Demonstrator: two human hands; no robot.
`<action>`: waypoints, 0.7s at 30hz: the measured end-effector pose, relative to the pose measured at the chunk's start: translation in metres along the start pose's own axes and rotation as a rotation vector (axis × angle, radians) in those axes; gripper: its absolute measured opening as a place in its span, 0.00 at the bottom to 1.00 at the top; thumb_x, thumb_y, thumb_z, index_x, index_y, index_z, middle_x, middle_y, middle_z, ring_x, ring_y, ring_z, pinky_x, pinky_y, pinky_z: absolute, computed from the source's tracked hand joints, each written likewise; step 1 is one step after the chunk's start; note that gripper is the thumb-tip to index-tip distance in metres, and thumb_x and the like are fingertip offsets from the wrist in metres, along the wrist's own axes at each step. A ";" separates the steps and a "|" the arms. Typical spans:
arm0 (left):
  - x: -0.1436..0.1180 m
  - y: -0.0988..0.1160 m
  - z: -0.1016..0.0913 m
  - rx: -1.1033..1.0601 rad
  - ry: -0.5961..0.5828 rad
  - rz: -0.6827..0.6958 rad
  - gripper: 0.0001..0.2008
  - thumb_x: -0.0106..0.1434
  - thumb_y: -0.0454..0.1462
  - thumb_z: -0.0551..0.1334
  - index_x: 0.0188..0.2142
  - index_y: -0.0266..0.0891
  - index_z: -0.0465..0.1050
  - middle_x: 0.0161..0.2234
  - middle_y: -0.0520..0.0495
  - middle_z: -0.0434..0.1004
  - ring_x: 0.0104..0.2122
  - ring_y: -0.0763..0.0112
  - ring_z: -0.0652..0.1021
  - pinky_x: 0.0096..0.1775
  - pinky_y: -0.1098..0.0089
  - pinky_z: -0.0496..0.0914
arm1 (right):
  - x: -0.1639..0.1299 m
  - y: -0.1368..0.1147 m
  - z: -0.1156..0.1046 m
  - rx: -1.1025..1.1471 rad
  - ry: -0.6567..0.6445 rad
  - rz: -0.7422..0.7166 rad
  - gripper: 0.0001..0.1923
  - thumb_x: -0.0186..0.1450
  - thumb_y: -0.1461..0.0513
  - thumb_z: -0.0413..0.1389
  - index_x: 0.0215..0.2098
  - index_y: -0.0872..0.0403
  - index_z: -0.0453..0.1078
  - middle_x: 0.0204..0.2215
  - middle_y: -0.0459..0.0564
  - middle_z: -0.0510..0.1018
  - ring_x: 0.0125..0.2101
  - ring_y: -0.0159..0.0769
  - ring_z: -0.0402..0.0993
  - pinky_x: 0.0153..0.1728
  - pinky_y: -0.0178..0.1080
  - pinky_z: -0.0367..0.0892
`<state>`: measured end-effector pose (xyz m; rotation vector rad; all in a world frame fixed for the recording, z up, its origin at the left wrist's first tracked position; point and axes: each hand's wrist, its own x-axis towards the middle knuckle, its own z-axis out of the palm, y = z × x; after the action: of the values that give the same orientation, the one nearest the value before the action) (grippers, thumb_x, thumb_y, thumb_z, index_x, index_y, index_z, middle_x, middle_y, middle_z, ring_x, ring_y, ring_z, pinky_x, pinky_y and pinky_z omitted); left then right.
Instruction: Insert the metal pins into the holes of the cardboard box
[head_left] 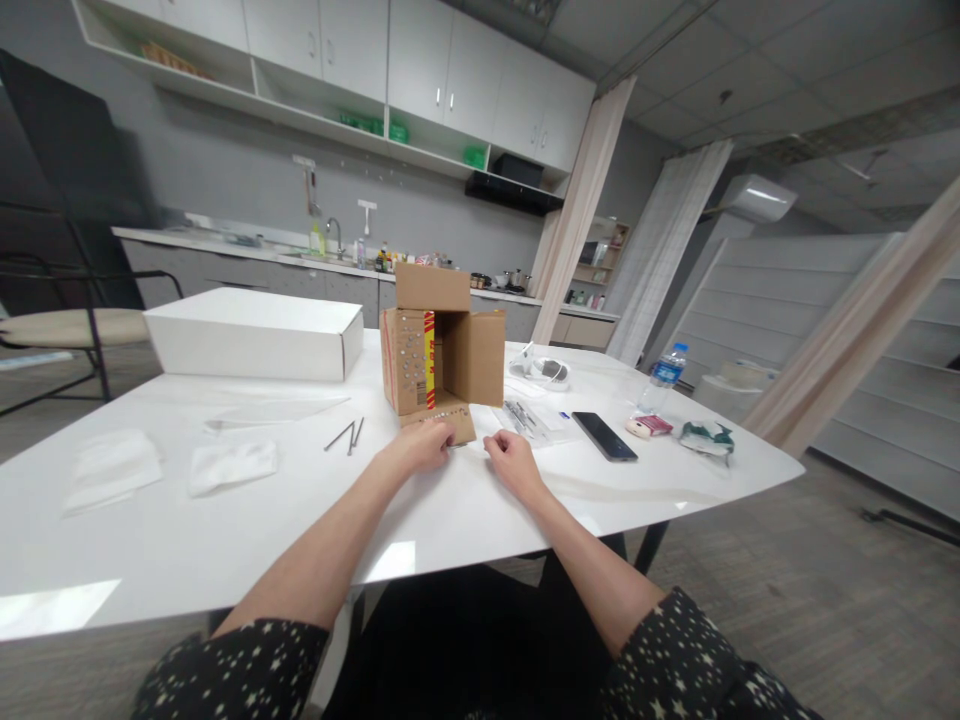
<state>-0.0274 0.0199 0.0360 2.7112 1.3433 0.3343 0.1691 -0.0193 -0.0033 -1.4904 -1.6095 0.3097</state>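
A small brown cardboard box [442,345] stands on its side on the white table [150,540], its flaps spread open toward me; one side has a red and yellow stripe and rows of small silver studs. My left hand [421,446] rests on the box's lower flap [450,415], fingers curled on its front edge. My right hand [510,460] lies on the table just right of that flap, fingers curled; whether it pinches something small cannot be seen. Two thin dark nails [346,436] lie left of my left hand.
A large white closed box [255,335] sits at the back left. Clear plastic bags [229,465] lie on the left. A black phone [604,436], a small pink item [649,426], a water bottle [663,374] and packets lie on the right. A chair stands far left.
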 end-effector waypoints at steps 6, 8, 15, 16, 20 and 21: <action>-0.001 0.002 -0.002 -0.025 -0.004 -0.011 0.09 0.56 0.32 0.57 0.36 0.41 0.72 0.42 0.42 0.77 0.41 0.60 0.77 0.39 0.67 0.69 | -0.001 -0.003 -0.001 0.008 0.006 0.002 0.14 0.60 0.56 0.51 0.20 0.54 0.65 0.20 0.45 0.71 0.25 0.34 0.65 0.29 0.36 0.58; -0.002 0.003 -0.003 -0.018 -0.008 -0.011 0.10 0.56 0.32 0.57 0.36 0.41 0.72 0.42 0.42 0.77 0.41 0.60 0.77 0.39 0.68 0.69 | -0.001 -0.004 -0.001 0.006 0.005 0.002 0.14 0.60 0.56 0.51 0.20 0.53 0.64 0.20 0.45 0.71 0.25 0.34 0.65 0.29 0.36 0.58; -0.001 0.002 -0.002 -0.006 -0.014 -0.007 0.10 0.56 0.33 0.56 0.37 0.41 0.73 0.42 0.43 0.77 0.42 0.62 0.77 0.40 0.68 0.69 | 0.000 -0.003 -0.001 -0.012 0.003 0.003 0.14 0.61 0.56 0.50 0.20 0.54 0.64 0.19 0.44 0.70 0.24 0.33 0.65 0.29 0.36 0.57; -0.001 0.003 -0.002 -0.006 -0.013 -0.008 0.10 0.56 0.33 0.56 0.36 0.41 0.73 0.42 0.43 0.77 0.41 0.62 0.77 0.40 0.69 0.69 | 0.000 -0.003 -0.001 -0.010 0.003 0.004 0.14 0.61 0.56 0.50 0.20 0.54 0.65 0.19 0.44 0.70 0.24 0.33 0.65 0.29 0.35 0.57; -0.003 0.004 -0.005 -0.006 -0.015 -0.012 0.10 0.56 0.32 0.57 0.36 0.40 0.73 0.41 0.43 0.77 0.41 0.62 0.77 0.40 0.69 0.69 | 0.000 -0.003 -0.001 -0.001 0.002 0.010 0.14 0.61 0.56 0.51 0.20 0.54 0.65 0.20 0.45 0.71 0.25 0.33 0.65 0.29 0.35 0.57; -0.003 0.005 -0.005 -0.005 -0.019 -0.012 0.10 0.56 0.32 0.56 0.36 0.40 0.73 0.41 0.43 0.77 0.41 0.62 0.77 0.40 0.69 0.69 | 0.000 -0.002 -0.001 0.001 0.001 0.011 0.14 0.61 0.56 0.51 0.20 0.54 0.66 0.20 0.45 0.72 0.25 0.33 0.65 0.29 0.36 0.58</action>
<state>-0.0267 0.0141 0.0416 2.6947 1.3513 0.3094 0.1678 -0.0206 -0.0014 -1.4986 -1.6006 0.3153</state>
